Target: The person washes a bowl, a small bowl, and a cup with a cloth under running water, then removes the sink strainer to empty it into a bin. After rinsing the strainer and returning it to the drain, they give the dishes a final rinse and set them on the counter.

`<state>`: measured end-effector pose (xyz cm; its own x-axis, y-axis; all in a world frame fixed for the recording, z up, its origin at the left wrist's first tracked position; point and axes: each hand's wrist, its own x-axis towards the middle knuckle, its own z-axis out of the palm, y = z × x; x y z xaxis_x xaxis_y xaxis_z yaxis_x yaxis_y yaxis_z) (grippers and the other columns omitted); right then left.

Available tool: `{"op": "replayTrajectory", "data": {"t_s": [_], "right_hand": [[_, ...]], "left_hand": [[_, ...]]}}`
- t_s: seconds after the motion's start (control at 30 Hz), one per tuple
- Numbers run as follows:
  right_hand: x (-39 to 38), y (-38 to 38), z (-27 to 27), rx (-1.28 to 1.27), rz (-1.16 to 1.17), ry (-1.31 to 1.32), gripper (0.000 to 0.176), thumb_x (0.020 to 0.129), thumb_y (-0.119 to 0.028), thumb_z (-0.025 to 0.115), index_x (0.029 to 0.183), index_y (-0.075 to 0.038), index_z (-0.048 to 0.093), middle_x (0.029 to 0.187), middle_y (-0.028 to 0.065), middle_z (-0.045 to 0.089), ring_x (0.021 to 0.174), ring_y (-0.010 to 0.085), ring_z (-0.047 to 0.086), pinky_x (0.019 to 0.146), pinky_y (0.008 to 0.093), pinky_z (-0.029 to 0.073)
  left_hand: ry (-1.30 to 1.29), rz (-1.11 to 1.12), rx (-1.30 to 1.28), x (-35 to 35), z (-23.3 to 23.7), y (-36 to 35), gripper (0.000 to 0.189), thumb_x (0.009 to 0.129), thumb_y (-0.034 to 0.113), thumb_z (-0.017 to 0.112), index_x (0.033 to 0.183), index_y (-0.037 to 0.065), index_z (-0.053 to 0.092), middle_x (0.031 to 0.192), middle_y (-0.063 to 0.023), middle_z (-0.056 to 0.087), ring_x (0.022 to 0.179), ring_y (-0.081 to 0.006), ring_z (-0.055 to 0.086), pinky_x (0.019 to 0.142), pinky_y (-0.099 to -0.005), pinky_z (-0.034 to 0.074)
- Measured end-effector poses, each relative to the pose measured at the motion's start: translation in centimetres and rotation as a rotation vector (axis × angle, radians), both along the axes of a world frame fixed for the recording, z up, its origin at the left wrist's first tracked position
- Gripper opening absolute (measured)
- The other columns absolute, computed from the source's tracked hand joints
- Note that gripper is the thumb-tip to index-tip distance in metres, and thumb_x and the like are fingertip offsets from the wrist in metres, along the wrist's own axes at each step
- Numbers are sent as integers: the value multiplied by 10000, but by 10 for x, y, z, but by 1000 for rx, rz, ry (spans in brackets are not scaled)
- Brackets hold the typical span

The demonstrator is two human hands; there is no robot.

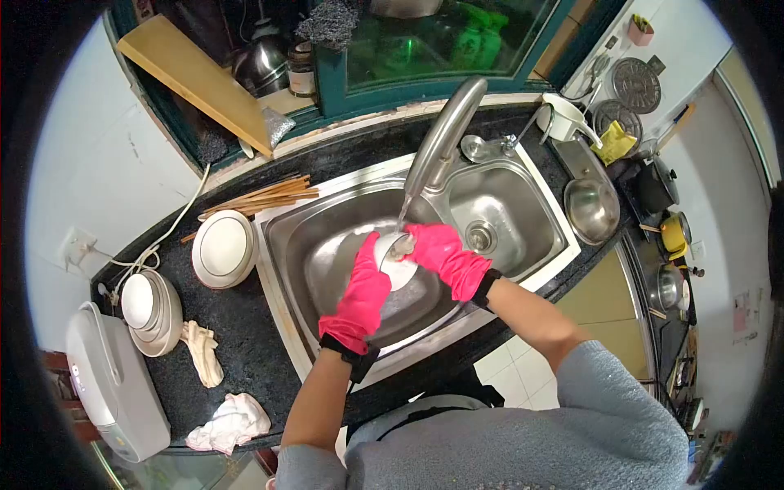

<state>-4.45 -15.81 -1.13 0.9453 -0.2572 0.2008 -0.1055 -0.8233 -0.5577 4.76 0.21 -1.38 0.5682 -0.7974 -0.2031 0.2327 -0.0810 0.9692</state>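
Over the large basin of the steel sink (306,273), my left hand (365,294), in a pink rubber glove, grips a small white bowl (398,276) by its side. The bowl is tilted, its inside partly hidden by the gloves. At the bowl's far rim, my right hand (441,249), gloved the same way, is closed round a small pale grey wad (402,246) pressed against the bowl; its exact kind is too small to tell. Just above, a thin stream of water falls from the faucet (433,155) toward the bowl.
Stacked plates (222,247), chopsticks (269,194) and nested bowls (152,310) stand left of the sink. Nearer are a rice cooker (122,392), pale gloves (202,353) and a white cloth (230,422). On the right are a metal pan (591,210) and a white pot (563,121).
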Motion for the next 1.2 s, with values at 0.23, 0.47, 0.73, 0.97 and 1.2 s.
{"op": "replayTrajectory", "data": {"t_s": [0.23, 0.47, 0.73, 0.97, 1.2], "right_hand": [[3, 22, 29, -114, -104, 436, 224, 875, -260, 601, 1048, -134, 666, 929, 44, 671, 844, 264, 650, 755, 381, 518], [-15, 58, -16, 1728, -108, 311, 172, 996, -318, 516, 1051, -181, 604, 849, 10, 629, 645, 160, 607, 454, 273, 449], [10, 12, 20, -463, 35, 384, 357, 776, -404, 680, 1040, -166, 700, 782, 80, 670, 756, 254, 666, 670, 393, 511], [0, 25, 21, -199, -160, 206, 353, 819, -382, 640, 1118, -198, 676, 829, 143, 667, 772, 319, 656, 661, 437, 510], [-16, 37, 31, 1077, -174, 389, 399, 952, -488, 534, 1110, -141, 652, 850, 51, 692, 712, 151, 651, 604, 360, 515]], "left_hand": [[-252, -6, 126, 20, -51, 1, 609, 806, -9, 508, 1406, 67, 433, 1310, -184, 533, 1249, -327, 495, 1057, -374, 387], [92, 175, 90, 0, 15, 2, 652, 777, -37, 533, 1410, 79, 428, 1283, -161, 531, 1180, -305, 531, 970, -380, 468], [-81, -179, 443, 18, 5, 8, 626, 812, 10, 533, 1423, 82, 419, 1311, -206, 529, 1129, -348, 584, 863, -404, 528], [-244, -5, 53, 25, -18, 18, 593, 790, -41, 481, 1375, 50, 475, 1283, -165, 551, 1176, -312, 553, 981, -363, 451], [-29, 286, -275, -9, 4, 15, 656, 767, -148, 404, 1379, 74, 479, 1321, -132, 529, 1241, -263, 502, 1050, -332, 394]]}}
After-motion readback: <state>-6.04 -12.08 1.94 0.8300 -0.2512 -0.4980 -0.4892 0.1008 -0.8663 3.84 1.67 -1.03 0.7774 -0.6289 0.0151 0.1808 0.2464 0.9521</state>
